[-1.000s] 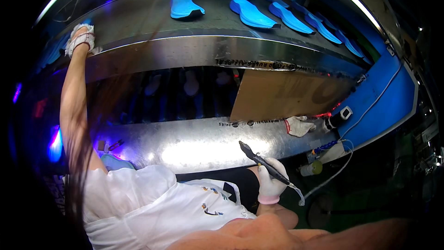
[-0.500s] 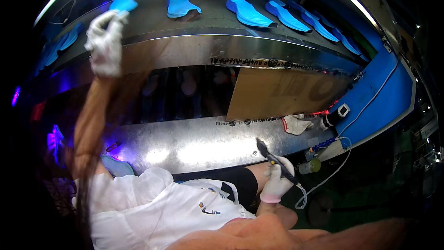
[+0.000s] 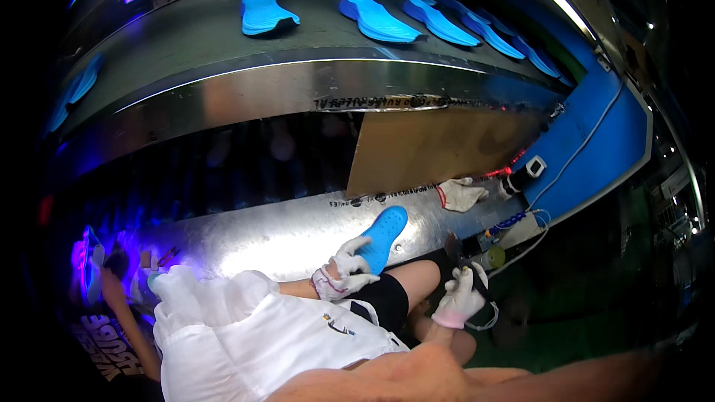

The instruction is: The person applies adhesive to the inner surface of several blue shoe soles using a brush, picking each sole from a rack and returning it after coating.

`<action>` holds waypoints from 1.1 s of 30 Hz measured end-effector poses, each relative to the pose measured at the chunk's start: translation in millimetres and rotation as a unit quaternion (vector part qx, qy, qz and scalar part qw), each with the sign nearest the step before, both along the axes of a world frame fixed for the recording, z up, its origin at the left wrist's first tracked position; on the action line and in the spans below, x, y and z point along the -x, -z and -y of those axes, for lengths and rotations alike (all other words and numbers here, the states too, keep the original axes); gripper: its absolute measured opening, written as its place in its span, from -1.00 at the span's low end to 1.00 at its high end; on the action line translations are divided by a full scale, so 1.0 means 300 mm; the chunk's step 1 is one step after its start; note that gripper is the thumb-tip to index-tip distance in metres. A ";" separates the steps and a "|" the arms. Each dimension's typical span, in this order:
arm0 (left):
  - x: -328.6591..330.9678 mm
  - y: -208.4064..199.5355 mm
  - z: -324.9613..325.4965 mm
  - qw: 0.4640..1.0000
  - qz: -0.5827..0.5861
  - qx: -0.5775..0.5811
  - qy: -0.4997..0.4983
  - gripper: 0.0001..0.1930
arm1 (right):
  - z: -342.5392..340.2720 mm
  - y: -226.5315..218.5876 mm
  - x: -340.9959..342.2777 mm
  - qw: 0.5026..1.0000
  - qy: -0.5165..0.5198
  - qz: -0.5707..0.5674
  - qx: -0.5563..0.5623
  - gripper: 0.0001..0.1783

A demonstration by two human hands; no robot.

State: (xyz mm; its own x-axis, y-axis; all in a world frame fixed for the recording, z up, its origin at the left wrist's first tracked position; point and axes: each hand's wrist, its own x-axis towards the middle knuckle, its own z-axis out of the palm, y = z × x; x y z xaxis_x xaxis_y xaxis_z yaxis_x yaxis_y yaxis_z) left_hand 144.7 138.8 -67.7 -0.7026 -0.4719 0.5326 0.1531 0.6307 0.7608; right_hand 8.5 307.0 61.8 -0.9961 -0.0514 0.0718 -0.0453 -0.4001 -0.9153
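Note:
My left hand (image 3: pixel 347 268), in a white glove, grips a blue shoe sole (image 3: pixel 387 229) by its near left edge, above my lap. The sole's perforated face is turned up toward me and it stands slanted, its rounded end pointing away. To its right, my right hand (image 3: pixel 460 299), also gloved, is closed around a black brush (image 3: pixel 480 283) with a thin pale tube running from it. The brush points up and away, apart from the sole, and its body is partly hidden by my fingers.
Several blue soles (image 3: pixel 380 18) lie on a dark conveyor belt (image 3: pixel 186 45) ahead. Below it runs a metal shelf (image 3: pixel 246 246) with a cardboard sheet (image 3: pixel 432 149), a loose glove (image 3: pixel 460 193) and a small jar (image 3: pixel 493 257). Another person's arm (image 3: pixel 126 313) is at the left.
My left hand has come down from the belt's left side to my lap, with a blue sole in it. My right hand has turned the brush and shifted slightly right and nearer.

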 end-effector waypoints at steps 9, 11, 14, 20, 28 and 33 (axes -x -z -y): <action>0.131 -0.131 0.173 0.433 0.022 -0.872 0.228 -0.20 | 0.029 0.033 -0.006 0.998 -0.063 0.000 0.002 -0.83; 0.145 -0.095 0.163 0.392 0.001 -0.881 0.264 -0.17 | 0.033 0.046 -0.009 0.998 -0.068 0.003 -0.004 -0.82; 0.195 -0.069 0.129 0.379 0.008 -0.888 0.260 -0.13 | 0.017 0.108 0.009 0.995 -0.081 0.003 -0.059 -0.80; 0.182 -0.078 0.025 0.366 0.004 -0.898 0.245 -0.04 | 0.106 0.197 0.143 0.973 -0.070 -0.063 -0.209 -0.84; 0.156 -0.310 0.015 0.403 -0.055 -0.869 0.282 -0.28 | 0.174 -0.104 -0.125 0.791 -0.128 -0.383 -0.459 -0.79; 0.122 -0.259 -0.035 0.427 0.003 -0.812 0.398 -0.11 | 0.175 -0.125 -0.014 0.877 -0.018 -0.343 -0.336 -0.80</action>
